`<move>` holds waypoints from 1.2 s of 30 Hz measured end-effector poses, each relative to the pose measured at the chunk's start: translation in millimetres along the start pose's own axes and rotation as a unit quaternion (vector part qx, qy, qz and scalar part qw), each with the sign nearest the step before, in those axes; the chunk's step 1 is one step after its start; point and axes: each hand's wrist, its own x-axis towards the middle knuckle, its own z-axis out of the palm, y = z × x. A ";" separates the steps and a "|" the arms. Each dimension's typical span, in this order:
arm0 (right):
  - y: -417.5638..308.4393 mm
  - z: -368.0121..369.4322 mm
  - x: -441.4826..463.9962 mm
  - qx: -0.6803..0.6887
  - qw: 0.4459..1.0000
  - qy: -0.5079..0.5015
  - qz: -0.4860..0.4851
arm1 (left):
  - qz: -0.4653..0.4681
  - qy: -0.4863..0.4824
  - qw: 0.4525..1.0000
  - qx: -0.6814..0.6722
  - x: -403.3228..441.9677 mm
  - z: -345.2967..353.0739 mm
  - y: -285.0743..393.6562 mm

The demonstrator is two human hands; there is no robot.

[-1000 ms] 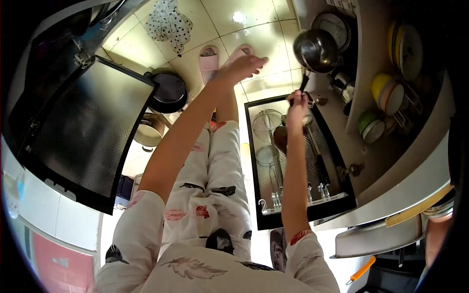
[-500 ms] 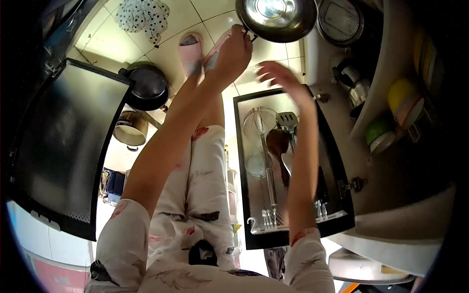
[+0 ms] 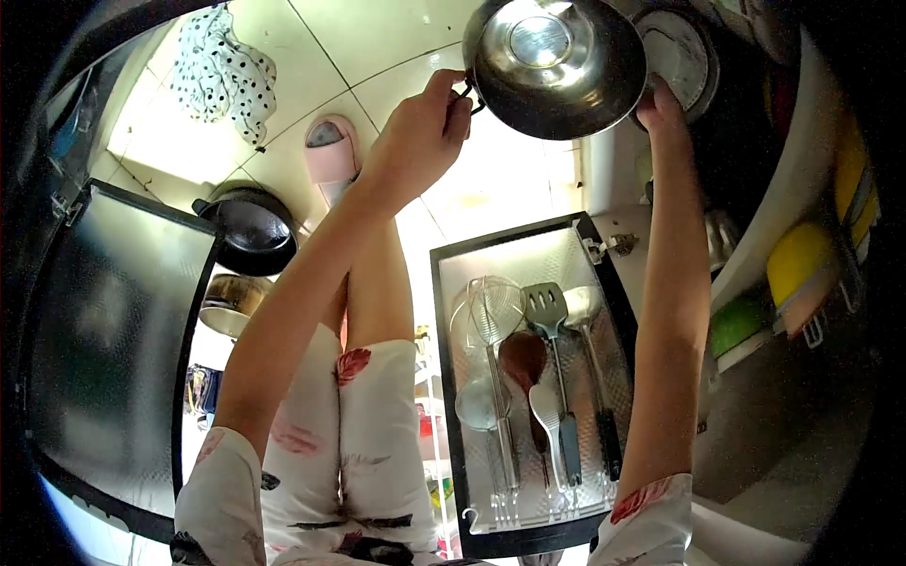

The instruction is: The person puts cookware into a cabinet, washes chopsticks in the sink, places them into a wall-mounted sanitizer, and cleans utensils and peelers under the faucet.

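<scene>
A shiny metal wok [image 3: 557, 71] with a dark loop handle is held up over the floor at the top. My left hand [image 3: 425, 137] is closed round that handle on the wok's left side. At the wok's right rim is my right hand [image 3: 663, 106], closed against the edge; its fingers are partly hidden, and I cannot see a handle there. Behind the wok, to the right, a round dark-rimmed pan or lid [image 3: 681, 61] sits in the open cabinet.
An open cabinet door [image 3: 533, 250] carries hanging utensils, among them a whisk [image 3: 497, 311], slotted turner [image 3: 545, 304] and rice paddle [image 3: 545, 410]. Another open door [image 3: 109, 330] stands left. Beyond it are a black pan [image 3: 255, 231] and a pot [image 3: 233, 300]. Colourful bowls [image 3: 802, 259] sit right.
My right hand has moved up and right from above the utensil door to the wok's right rim. My left hand still grips its handle. The wok sits slightly lower in view, and the view has shifted.
</scene>
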 end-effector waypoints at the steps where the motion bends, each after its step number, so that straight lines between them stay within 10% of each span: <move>1: 1.6 -22.4 30.0 0.000 1.000 -0.002 0.003 | -0.002 0.001 1.000 0.002 3.0 0.3 -1.3; 3: 9.0 -84.4 109.4 0.047 0.960 -0.266 0.073 | 0.041 -0.016 0.999 -0.001 8.7 -0.8 -0.3; 9: -24.5 -30.6 -59.3 -0.066 0.984 0.083 -0.141 | 0.066 -0.033 0.996 0.042 25.1 5.8 20.9; 14: -38.2 -81.0 -119.4 -0.385 0.913 0.116 -0.076 | 0.148 -0.061 0.987 0.007 55.4 31.0 42.5; 22: 12.6 -96.8 -172.3 -0.170 0.955 0.186 -0.159 | 0.000 -0.193 0.978 -0.081 72.7 119.0 88.1; 29: -5.6 -90.6 -175.7 -0.277 0.925 0.199 -0.169 | -0.072 -0.235 0.959 -0.140 75.6 150.4 92.9; 34: -33.1 -72.2 -145.3 -0.331 0.914 0.134 -0.195 | 0.044 -0.147 0.987 -0.051 75.3 196.8 58.9; 36: -44.2 -64.1 -135.0 -0.339 0.917 0.147 -0.152 | -0.055 -0.356 0.931 -0.066 71.2 169.8 70.7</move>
